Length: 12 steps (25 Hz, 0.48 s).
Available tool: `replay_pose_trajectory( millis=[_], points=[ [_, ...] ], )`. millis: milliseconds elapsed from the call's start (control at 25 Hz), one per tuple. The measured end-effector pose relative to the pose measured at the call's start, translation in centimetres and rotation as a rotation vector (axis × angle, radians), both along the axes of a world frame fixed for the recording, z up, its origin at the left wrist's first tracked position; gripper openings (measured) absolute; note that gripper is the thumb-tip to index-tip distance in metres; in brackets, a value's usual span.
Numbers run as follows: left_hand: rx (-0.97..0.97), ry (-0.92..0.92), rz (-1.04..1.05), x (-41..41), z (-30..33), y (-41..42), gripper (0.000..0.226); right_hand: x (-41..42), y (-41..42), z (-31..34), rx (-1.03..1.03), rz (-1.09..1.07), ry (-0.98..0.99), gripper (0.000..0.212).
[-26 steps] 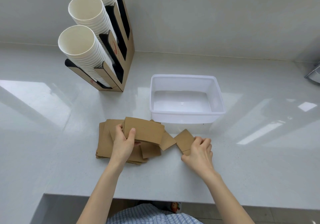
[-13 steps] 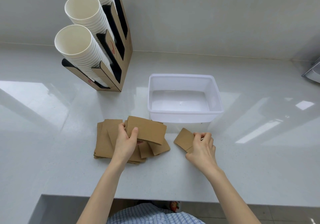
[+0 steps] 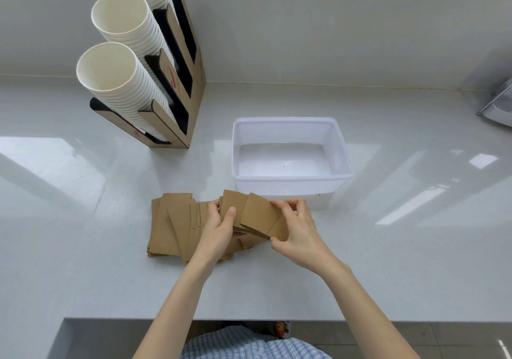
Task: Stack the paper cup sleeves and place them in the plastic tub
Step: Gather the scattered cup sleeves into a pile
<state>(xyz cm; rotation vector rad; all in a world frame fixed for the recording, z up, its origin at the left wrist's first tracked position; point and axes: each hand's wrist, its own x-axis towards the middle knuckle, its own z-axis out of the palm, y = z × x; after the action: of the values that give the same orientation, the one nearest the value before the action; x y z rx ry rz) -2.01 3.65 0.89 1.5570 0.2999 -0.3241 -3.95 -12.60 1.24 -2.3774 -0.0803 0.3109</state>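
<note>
The left hand [image 3: 219, 227] gripped a small bundle of sleeves [image 3: 231, 209] by its near-left edge, and the right hand [image 3: 299, 227] pinched one more sleeve [image 3: 260, 217] onto the front of it — the stack was only partly gathered. Just left, under and beside the left hand, a loose fan of sleeves [image 3: 171, 222] lay flat on the counter [image 3: 388, 261], unsorted. The plastic tub [image 3: 289, 184], just beyond the hands, held nothing — so by my read, early days: most stacking and all of the placing remained.
</note>
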Motion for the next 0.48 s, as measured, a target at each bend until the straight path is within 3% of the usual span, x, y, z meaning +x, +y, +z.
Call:
replay_pose_trajectory(
  millis=[280, 480],
  points=[
    [0.011, -0.020, -0.054, -0.6, -0.3, -1.2, 0.030, 0.4, 0.2, 0.0, 0.024, 0.026, -0.044, 0.066],
    [-0.015, -0.037, -0.070, -0.4, -0.2, -1.8, 0.028, 0.2, -2.3, -1.0, 0.331, -0.309, 0.137, 0.067]
  ],
)
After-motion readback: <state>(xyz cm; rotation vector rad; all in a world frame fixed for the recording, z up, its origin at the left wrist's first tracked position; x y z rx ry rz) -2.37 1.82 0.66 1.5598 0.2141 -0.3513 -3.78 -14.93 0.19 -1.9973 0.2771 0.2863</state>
